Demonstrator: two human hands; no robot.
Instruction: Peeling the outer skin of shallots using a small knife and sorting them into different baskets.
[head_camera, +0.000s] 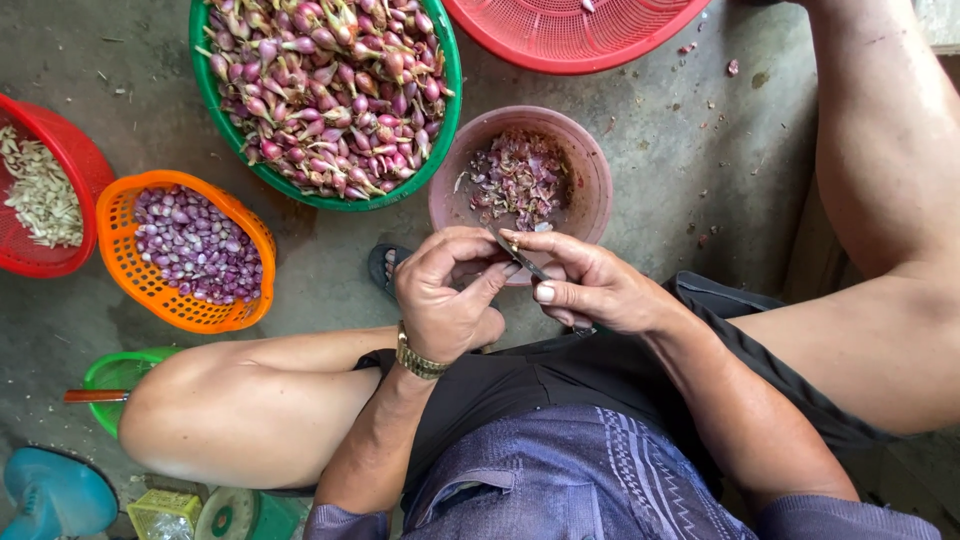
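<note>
My left hand (447, 295), with a gold watch at the wrist, is curled around a small shallot that is mostly hidden by the fingers. My right hand (590, 288) holds a small dark-bladed knife (522, 258) whose tip points at the left hand. Both hands meet above the near rim of a pink bowl (590, 160) that holds purple shallot skins. A large green basket (440, 130) of unpeeled shallots stands beyond the hands. An orange basket (120, 250) at the left holds peeled purple shallots.
A red basket (80, 160) with pale trimmings sits at the far left, another red basket (570, 40) at the top. A small green basket (110, 375) with a wooden-handled tool, a blue object (55, 495) and my bare knees are close by on the concrete floor.
</note>
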